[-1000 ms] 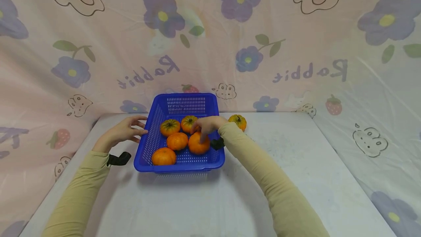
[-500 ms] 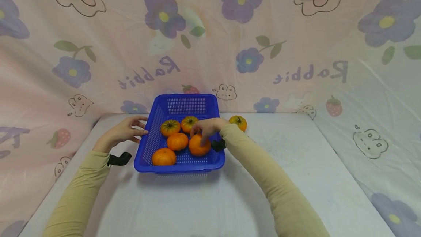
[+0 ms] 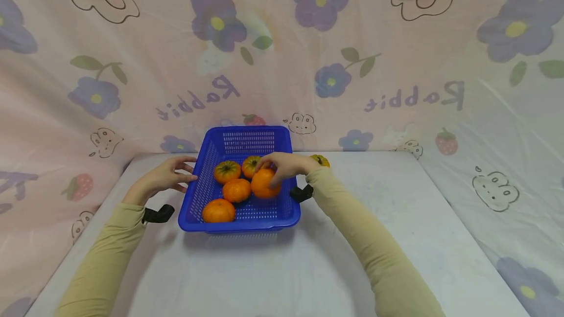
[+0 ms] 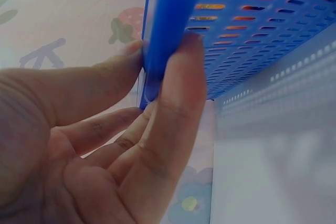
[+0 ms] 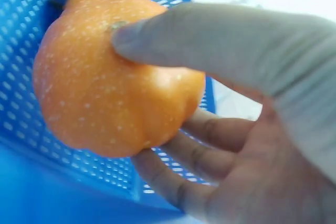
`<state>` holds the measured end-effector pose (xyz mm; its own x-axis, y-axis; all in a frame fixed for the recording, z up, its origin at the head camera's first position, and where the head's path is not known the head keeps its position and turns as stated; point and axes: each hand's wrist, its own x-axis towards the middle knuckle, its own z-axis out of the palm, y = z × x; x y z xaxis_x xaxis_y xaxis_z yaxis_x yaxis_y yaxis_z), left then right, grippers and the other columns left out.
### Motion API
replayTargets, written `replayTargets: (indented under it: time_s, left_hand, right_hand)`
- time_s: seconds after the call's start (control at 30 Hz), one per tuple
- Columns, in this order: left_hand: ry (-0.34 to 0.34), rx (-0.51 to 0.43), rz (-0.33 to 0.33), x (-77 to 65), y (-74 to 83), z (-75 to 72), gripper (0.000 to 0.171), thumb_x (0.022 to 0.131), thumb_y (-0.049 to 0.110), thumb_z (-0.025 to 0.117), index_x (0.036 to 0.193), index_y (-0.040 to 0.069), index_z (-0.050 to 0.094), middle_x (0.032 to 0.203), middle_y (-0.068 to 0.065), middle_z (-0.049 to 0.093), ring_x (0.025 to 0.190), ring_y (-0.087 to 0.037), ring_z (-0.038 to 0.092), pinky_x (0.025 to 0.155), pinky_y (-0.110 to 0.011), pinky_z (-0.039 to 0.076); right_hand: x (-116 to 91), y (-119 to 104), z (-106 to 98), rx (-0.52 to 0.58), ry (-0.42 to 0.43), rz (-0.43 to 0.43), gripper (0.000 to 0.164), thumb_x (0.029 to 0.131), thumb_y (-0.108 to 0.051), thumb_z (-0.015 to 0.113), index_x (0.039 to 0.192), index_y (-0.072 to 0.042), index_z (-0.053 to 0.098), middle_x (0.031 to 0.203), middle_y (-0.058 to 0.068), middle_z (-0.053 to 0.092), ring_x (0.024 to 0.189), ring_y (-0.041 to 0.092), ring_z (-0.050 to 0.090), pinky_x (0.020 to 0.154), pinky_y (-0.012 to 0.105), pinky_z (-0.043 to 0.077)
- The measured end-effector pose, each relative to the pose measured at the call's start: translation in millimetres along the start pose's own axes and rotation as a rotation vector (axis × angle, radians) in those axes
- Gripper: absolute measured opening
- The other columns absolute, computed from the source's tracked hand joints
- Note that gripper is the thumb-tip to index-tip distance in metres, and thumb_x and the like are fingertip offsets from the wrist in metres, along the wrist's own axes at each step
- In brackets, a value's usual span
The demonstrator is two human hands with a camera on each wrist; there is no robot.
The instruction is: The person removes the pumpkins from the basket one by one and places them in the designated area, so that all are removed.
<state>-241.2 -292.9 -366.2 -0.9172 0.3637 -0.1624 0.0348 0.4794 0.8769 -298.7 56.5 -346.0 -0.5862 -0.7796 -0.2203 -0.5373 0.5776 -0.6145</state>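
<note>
A blue plastic basket [image 3: 240,227] with slotted walls stands on the white table. My left hand [image 3: 169,176] pinches its left rim; in the left wrist view the thumb and forefinger lie on either side of the rim [image 4: 173,19]. Inside the basket, my right hand [image 3: 288,164] grips an orange mini pumpkin [image 3: 264,185]. The right wrist view has the thumb on top of this speckled pumpkin [image 5: 105,93] and fingers beneath its side. Other pumpkins share the basket: a plain orange one [image 3: 237,190], another at the front [image 3: 218,211], and two green-streaked ones [image 3: 226,172] behind.
Beyond the basket's right wall, a green-and-orange pumpkin [image 3: 320,160] sits on the table [image 3: 387,199], partly hidden by the right wrist. A printed cloth [image 3: 273,62] with flowers and rabbits hangs behind and around the table.
The right hand has raised its pumpkin slightly off the basket floor, and its forearm has shifted right, covering more of the pumpkin outside. The left hand has stayed at the rim.
</note>
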Motion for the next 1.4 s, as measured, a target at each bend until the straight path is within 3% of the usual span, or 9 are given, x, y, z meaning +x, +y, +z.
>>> replayTargets:
  time_s: [0.23,0.57,0.8,0.97,1.23,1.4]
  left_hand:
    - [0.007,-0.003,-0.002,1.7,-1.7,-1.2,0.068,0.094,0.007,0.061,0.146,-0.010,0.020,0.120,-0.033,0.044,0.086,-0.026,0.064,0.071,-0.041,0.057]
    - [-0.006,-0.005,-0.007,3.8,0.1,-0.9,0.068,0.095,0.009,0.060,0.147,-0.007,0.019,0.123,-0.033,0.043,0.089,-0.028,0.063,0.074,-0.042,0.057]
    - [-0.010,0.003,0.003,9.8,2.0,-1.4,0.067,0.094,0.007,0.060,0.146,-0.008,0.020,0.121,-0.032,0.044,0.087,-0.027,0.063,0.073,-0.042,0.057]
    - [-0.008,0.016,0.009,12.9,3.3,-3.2,0.068,0.094,0.009,0.061,0.147,-0.006,0.021,0.121,-0.031,0.045,0.089,-0.028,0.062,0.074,-0.043,0.057]
    - [-0.012,-0.003,-0.001,6.6,2.4,-2.0,0.067,0.094,0.007,0.060,0.146,-0.008,0.020,0.120,-0.031,0.044,0.088,-0.027,0.062,0.074,-0.044,0.057]
    - [-0.011,0.002,-0.004,2.6,1.3,-1.3,0.067,0.095,0.006,0.060,0.146,-0.009,0.020,0.121,-0.033,0.043,0.089,-0.027,0.063,0.073,-0.042,0.057]
  right_hand:
    - [-13,2,-14,0.085,0.090,-0.072,0.049,0.078,-0.007,0.078,0.123,-0.016,0.060,0.118,0.004,0.056,0.111,0.022,0.050,0.098,0.041,0.044]
    - [-31,14,-21,0.172,0.215,-0.144,0.048,0.082,-0.009,0.076,0.125,-0.017,0.057,0.122,-0.001,0.054,0.111,0.017,0.051,0.095,0.029,0.046]
    - [-46,29,-28,0.199,0.340,-0.192,0.051,0.083,-0.010,0.076,0.129,-0.013,0.054,0.128,0.003,0.053,0.114,0.024,0.052,0.096,0.038,0.046]
    - [-58,40,-33,0.207,0.462,-0.162,0.055,0.083,-0.009,0.076,0.132,-0.010,0.051,0.131,0.005,0.052,0.117,0.025,0.052,0.098,0.039,0.045]
    - [-80,64,-28,0.299,0.618,-0.109,0.061,0.083,-0.006,0.075,0.137,-0.005,0.047,0.135,0.013,0.048,0.120,0.032,0.048,0.101,0.048,0.041]
    - [-104,65,-23,0.297,0.690,-0.064,0.058,0.084,-0.002,0.073,0.135,0.001,0.046,0.134,0.020,0.045,0.120,0.038,0.047,0.102,0.051,0.039]
